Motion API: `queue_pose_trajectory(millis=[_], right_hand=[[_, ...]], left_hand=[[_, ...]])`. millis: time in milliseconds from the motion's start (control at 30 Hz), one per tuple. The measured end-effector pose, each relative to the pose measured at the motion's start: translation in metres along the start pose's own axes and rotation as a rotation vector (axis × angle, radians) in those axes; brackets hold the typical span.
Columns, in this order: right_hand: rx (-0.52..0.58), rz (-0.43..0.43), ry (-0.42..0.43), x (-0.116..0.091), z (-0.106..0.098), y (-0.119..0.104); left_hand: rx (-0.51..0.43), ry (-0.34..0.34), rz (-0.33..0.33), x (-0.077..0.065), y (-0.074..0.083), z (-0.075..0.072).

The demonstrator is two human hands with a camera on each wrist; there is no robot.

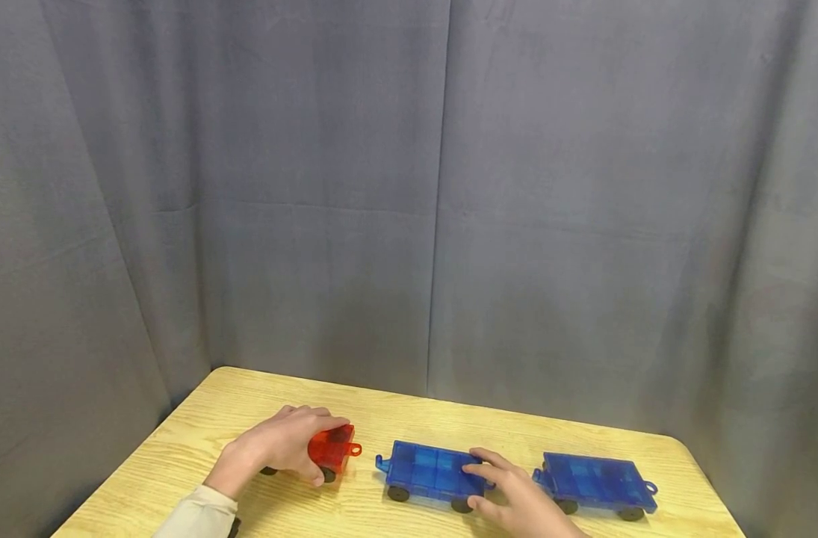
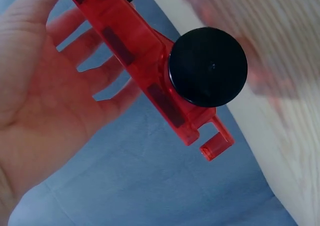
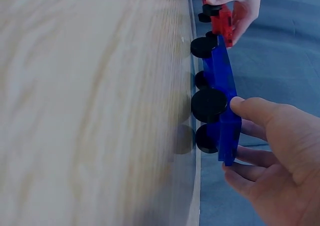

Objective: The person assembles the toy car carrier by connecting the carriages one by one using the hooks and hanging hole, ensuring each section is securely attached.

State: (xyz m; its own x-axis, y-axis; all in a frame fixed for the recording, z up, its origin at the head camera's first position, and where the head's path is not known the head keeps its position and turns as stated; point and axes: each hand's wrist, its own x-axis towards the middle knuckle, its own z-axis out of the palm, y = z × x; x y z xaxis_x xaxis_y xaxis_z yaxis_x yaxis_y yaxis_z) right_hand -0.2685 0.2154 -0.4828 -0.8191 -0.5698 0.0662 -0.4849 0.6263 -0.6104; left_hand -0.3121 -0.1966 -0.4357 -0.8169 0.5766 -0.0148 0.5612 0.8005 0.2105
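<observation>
A translucent red toy train car (image 1: 331,450) stands on black wheels at the left, a small loop (image 1: 356,449) at its right end. My left hand (image 1: 277,444) grips it from above, thumb on the near side, fingers on the far side. The left wrist view shows its large black wheel (image 2: 208,67) close up. Right of it is a translucent blue toy train car (image 1: 429,469), its hook (image 1: 382,463) a short gap from the red loop. With thumb and fingers on opposite sides, my right hand (image 1: 526,504) holds the blue car's right end.
A second blue train car (image 1: 597,482) stands farther right, past my right hand. The pale wooden table (image 1: 281,385) has rounded back corners. Grey curtains (image 1: 328,224) hang behind and beside it. Something small and dark (image 1: 234,527) shows next to my left sleeve.
</observation>
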Motion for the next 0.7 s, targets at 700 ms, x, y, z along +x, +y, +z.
queue_pose_trajectory(millis=[700], right_hand=[[-0.024, -0.030, 0.046, -0.001, 0.003, -0.003]], left_hand=[[0.062, 0.075, 0.070, 0.010, 0.019, 0.013]])
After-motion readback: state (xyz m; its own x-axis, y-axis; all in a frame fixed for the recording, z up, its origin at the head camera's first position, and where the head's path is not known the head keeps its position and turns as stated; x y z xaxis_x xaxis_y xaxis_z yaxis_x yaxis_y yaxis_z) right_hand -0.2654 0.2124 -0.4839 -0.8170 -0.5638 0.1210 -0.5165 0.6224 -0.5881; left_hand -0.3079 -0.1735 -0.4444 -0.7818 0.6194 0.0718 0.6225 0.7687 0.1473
